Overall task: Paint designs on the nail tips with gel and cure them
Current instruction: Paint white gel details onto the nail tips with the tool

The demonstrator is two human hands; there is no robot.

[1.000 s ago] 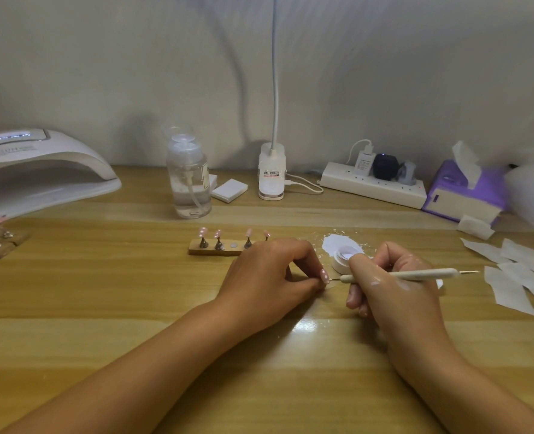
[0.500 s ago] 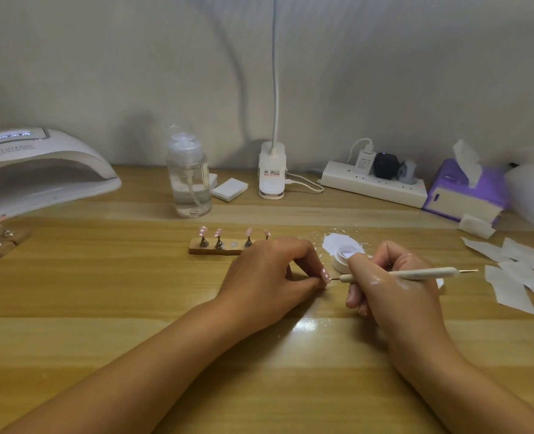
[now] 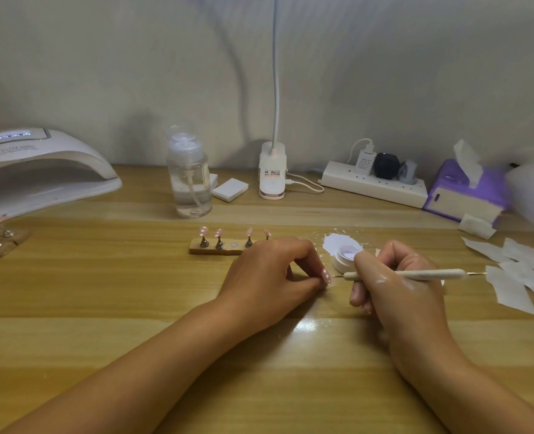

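Partly hidden gel pot (image 3: 341, 262), right grip (image 3: 397, 291) curled round dotting tool (image 3: 433, 274), left grip (image 3: 268, 274) pinching nail tip (image 3: 326, 276)

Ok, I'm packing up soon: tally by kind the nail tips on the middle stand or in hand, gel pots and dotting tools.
Nail tips: 5, four on the wooden stand, one dotted tip pinched by the left hand
Gel pots: 1
Dotting tools: 1, held by the right hand
Total: 7

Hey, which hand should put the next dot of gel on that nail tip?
Right, probably. The right hand grips the dotting pen, its point aimed at the nail tip, and the gel pot sits close behind. The left hand is busy pinching that tip.
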